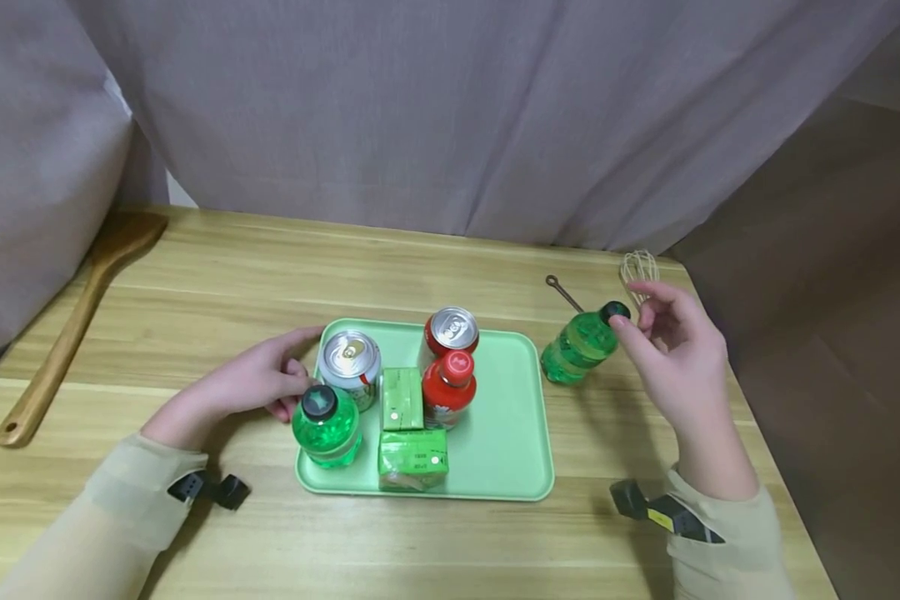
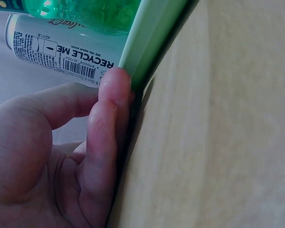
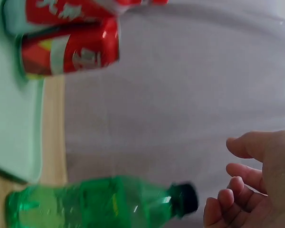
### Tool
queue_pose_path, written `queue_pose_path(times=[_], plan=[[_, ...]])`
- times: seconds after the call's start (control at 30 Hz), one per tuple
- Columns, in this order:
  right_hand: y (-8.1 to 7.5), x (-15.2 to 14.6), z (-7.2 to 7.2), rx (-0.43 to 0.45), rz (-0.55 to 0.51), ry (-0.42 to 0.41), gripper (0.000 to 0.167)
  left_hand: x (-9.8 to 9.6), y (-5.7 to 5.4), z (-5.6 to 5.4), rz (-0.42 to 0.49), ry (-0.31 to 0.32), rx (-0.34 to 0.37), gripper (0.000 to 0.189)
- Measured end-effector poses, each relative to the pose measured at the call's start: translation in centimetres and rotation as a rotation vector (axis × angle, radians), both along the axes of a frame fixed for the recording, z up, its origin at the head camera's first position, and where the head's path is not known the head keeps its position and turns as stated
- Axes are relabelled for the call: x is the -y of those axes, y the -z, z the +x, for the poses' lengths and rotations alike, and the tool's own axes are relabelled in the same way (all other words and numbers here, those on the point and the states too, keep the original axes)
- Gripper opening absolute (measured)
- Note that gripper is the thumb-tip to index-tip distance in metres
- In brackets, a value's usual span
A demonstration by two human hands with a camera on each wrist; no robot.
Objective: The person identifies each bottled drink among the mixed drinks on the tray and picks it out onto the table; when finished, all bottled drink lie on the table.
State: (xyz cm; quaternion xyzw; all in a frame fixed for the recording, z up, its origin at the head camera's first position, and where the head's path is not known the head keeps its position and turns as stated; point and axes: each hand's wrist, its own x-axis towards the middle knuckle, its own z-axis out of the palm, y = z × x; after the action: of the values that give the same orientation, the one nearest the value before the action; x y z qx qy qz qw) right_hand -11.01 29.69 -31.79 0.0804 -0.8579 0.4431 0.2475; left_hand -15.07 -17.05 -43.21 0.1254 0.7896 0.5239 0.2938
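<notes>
My left hand holds the rim of the light green tray at its left side, thumb by the edge and other fingers curled against it. Beside that hand on the tray stand a silver Coca-Cola can and a green bottle with a black cap. Several other drinks share the tray: a red can, a red-capped bottle and two green drink cartons. My right hand is at the black cap of another green bottle, which stands right of the tray; the right wrist view shows its fingers loose and apart from the cap.
On the wooden table a long wooden spatula lies at the far left. A whisk and a thin brown handle with a ring end lie behind the right bottle. Grey cloth hangs along the back.
</notes>
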Motion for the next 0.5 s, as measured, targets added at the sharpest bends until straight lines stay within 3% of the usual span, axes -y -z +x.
queue_pose_path(times=[0.33, 0.5], plan=[[-1.1, 3.0, 1.7, -0.091, -0.160, -0.342, 0.032, -0.3, 0.4, 0.0, 0.014, 0.002, -0.003, 0.092], [-1.0, 4.9, 1.7, -0.044, -0.092, -0.457, 0.037, -0.4, 0.6, 0.1, 0.023, -0.006, 0.003, 0.092]])
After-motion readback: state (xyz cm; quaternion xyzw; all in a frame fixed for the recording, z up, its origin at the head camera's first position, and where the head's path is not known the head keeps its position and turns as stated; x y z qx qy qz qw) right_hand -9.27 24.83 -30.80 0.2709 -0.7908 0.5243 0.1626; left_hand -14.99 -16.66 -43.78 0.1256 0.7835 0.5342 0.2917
